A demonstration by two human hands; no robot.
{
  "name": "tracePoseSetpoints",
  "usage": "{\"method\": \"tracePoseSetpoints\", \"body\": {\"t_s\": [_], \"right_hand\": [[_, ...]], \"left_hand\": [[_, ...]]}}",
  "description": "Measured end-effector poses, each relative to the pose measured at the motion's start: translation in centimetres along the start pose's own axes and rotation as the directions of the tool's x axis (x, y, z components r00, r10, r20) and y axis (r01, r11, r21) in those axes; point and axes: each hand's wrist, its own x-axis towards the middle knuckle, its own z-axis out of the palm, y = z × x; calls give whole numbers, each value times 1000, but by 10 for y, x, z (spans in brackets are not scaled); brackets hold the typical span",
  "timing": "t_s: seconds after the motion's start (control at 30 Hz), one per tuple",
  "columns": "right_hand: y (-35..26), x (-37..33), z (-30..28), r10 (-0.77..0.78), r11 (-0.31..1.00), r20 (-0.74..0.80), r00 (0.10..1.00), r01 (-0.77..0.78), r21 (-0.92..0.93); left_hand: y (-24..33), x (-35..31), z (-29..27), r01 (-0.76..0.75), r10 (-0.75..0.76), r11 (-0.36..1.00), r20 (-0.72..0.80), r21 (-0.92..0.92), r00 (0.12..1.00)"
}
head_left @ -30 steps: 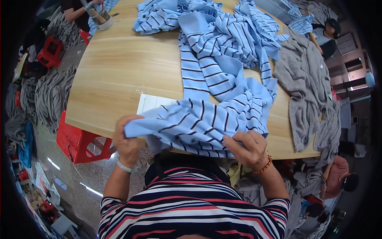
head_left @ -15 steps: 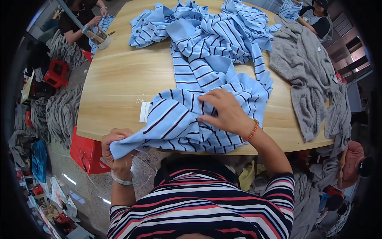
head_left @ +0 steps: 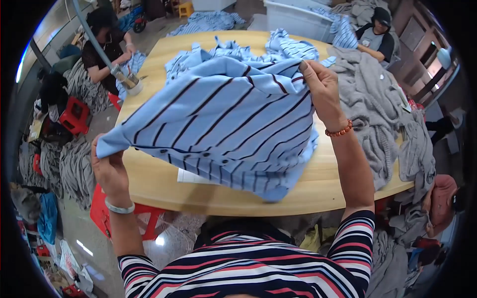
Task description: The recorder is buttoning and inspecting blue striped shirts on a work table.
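A light blue knit cardigan with dark stripes and a row of dark buttons is stretched between my hands, above the near part of the table. My left hand is closed on a plain ribbed corner of it at the far left. At the upper right, my right hand pinches the bunched edge between thumb and fingers. The lower right of the cardigan hangs down close to the tabletop. Partly hidden underneath lies a flat white piece, perhaps paper.
More blue striped knitwear is heaped at the back of the wooden table. Grey knits cover its right side. A cup of tools stands at the left edge, near a red stool. Two people sit across the table.
Both hands have risen and spread apart, lifting the cardigan off the table. My right hand, earlier resting open on the fabric, now grips it. The view has tilted up.
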Motion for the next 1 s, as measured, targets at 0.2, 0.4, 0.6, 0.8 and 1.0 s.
{"method": "tracePoseSetpoints", "body": {"t_s": [0.2,0.4,0.6,0.8,1.0], "right_hand": [[-29,-25,16,-229,915,402,886,337,-222],[56,-147,113,200,631,569,797,339,-698],[82,-152,90,154,746,436,887,185,-640],[-17,-130,-51,218,726,248,944,14,-688],[-96,-160,-126,652,-89,-107,750,-65,-994]], "left_hand": [[18,25,37,114,-86,965,124,-235,989],[18,7,91,91,-63,982,164,-168,984],[-5,25,56,129,-116,990,196,-52,974],[-44,2,49,312,-392,903,271,294,879],[-110,-30,37,396,-579,774,299,494,758]]}}
